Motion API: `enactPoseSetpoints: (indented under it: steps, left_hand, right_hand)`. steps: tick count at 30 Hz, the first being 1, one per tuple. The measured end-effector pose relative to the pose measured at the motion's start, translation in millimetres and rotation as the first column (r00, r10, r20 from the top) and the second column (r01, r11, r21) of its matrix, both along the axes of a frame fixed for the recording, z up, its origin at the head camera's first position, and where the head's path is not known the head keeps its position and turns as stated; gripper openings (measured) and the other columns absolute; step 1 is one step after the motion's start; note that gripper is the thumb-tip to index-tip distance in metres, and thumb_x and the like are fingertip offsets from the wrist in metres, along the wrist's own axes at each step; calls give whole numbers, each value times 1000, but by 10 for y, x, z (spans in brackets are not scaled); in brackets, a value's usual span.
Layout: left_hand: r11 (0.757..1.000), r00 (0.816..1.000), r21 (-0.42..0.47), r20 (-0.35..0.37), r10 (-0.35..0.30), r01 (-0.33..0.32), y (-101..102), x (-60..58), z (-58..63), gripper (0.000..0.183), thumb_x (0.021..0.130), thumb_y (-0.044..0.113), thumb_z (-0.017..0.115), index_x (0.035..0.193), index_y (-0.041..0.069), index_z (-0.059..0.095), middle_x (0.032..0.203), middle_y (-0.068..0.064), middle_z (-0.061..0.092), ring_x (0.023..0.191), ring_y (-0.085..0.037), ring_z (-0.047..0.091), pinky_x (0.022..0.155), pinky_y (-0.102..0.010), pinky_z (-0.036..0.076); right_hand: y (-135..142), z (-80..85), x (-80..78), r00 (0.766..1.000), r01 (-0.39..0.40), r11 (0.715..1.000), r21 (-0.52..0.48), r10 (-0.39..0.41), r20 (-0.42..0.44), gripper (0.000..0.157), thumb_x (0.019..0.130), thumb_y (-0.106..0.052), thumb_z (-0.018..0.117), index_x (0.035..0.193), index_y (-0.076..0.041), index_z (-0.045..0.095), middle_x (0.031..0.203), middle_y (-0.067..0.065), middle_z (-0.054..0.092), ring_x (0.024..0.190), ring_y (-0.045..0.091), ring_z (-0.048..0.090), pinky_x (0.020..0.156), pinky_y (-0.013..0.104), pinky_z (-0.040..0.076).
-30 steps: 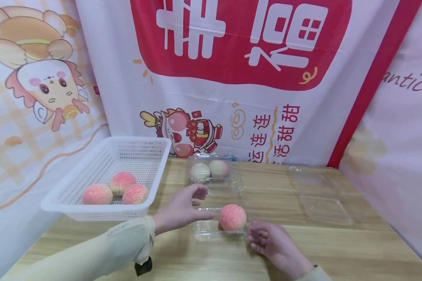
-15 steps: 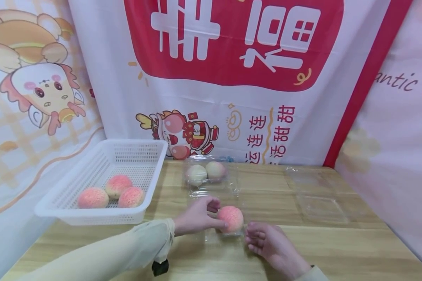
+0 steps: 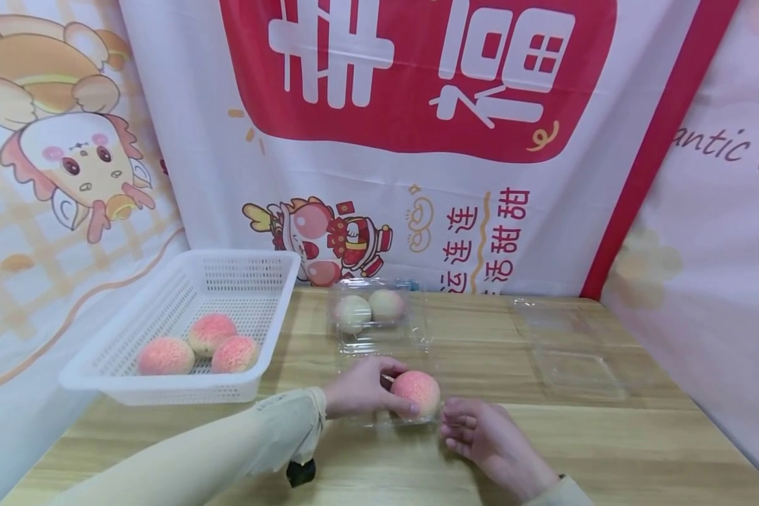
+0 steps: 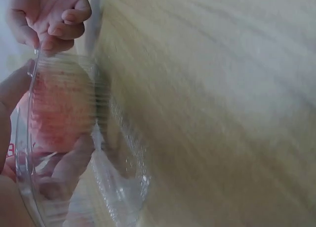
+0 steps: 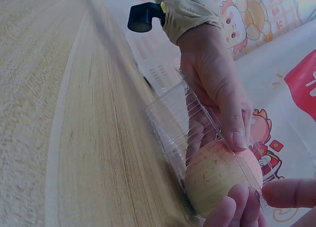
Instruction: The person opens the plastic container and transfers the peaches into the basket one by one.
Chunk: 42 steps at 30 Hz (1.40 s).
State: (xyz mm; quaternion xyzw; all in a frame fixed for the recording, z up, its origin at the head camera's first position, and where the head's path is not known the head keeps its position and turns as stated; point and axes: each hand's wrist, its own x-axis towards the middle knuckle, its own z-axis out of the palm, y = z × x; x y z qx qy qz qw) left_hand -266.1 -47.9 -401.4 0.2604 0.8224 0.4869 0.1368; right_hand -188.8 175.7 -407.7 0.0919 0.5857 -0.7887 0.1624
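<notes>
A pink-and-pale peach (image 3: 417,393) sits in a clear plastic box (image 4: 121,187) with ribbed walls. My left hand (image 3: 368,390) grips this peach from the left. Its thumb lies over the top in the right wrist view, and its fingers show through the plastic, beside the fruit. On the box's right, my right hand (image 3: 483,436) pinches the rim between thumb and fingertips, as the left wrist view shows (image 4: 54,22). Much of the box is hidden behind the left hand in the head view.
To the left stands a white perforated basket (image 3: 284,302) holding three pink peaches (image 3: 212,333). Behind my hands, another clear box (image 3: 420,330) contains two pale round fruits (image 3: 353,313). Flat clear plastic (image 3: 578,372) lies at right. A printed cloth (image 3: 379,169) hangs behind the table.
My left hand has moved right, from over the box's left side onto the peach, and now holds it. The right hand stays at the box's right edge. The head view has shifted slightly.
</notes>
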Motion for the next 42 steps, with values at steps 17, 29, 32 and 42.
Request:
enactPoseSetpoints:
  steps: [17,29,32,42]
  left_hand:
    - [993,994,-110,-95,-47,36,-7,-13,-18,60,75,40,85,125,12,67,101,12,69,87,-6,64,77,-24,53]
    - [991,984,-117,-152,-90,72,-26,-48,-25,60,75,39,86,125,12,67,104,10,69,87,-5,64,77,-23,53]
    - [990,984,-118,-154,-92,74,-27,-51,-26,60,75,39,86,125,12,67,105,10,69,88,-5,64,77,-23,53]
    - [990,982,-123,-163,-94,75,-42,-38,-21,60,75,40,85,124,11,67,107,8,69,90,-6,64,79,-23,53]
  right_hand:
    - [-3,-8,4,1000,6,1000,-11,-6,4,20,90,-8,63,107,1,59,90,8,65,83,21,62,80,34,51]
    - [-17,11,9,1000,-2,1000,-1,2,-2,12,89,-9,65,98,-1,65,86,8,65,82,21,62,76,31,51]
    - [-17,14,9,1000,-6,1000,0,6,-6,12,89,-9,65,97,-1,65,86,8,65,82,20,62,76,31,50]
    - [-10,7,11,1000,-18,1000,7,18,-9,11,88,-9,65,97,-2,66,86,8,65,82,20,62,77,31,51]
